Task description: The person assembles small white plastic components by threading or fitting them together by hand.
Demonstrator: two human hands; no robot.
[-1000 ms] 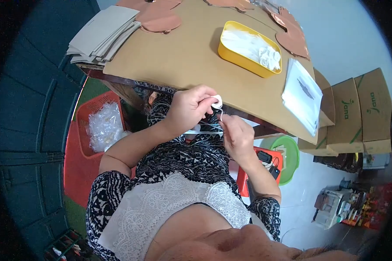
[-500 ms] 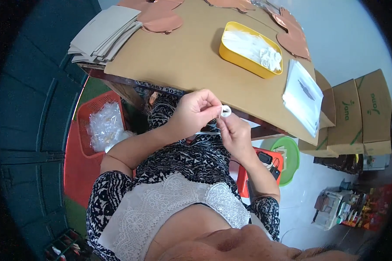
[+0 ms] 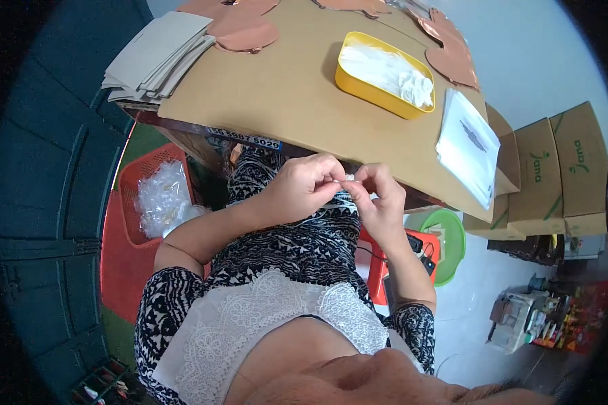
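Note:
My left hand (image 3: pixel 305 183) and my right hand (image 3: pixel 382 202) meet just off the table's near edge, above my lap. Thumbs and fingers of both are pinched together around a small white roll (image 3: pixel 349 177). Fingers cover most of that roll, so its full shape is hidden. On the table beyond stands a yellow tub (image 3: pixel 378 101) filled with flat white strips (image 3: pixel 368 59) and, at its right end, several white coils (image 3: pixel 415 89).
The brown table (image 3: pixel 277 88) carries a stack of grey card (image 3: pixel 157 54), copper-coloured sheets (image 3: pixel 243 34) and white papers (image 3: pixel 467 145). Below left, a red basket (image 3: pixel 130 209) holds clear plastic bags. A green basin (image 3: pixel 456 246) and cardboard boxes (image 3: pixel 537 175) lie right.
My right hand has risen and its fingers have closed over the white roll, whose round end showed before. My left hand stays nearly in place, still pinching.

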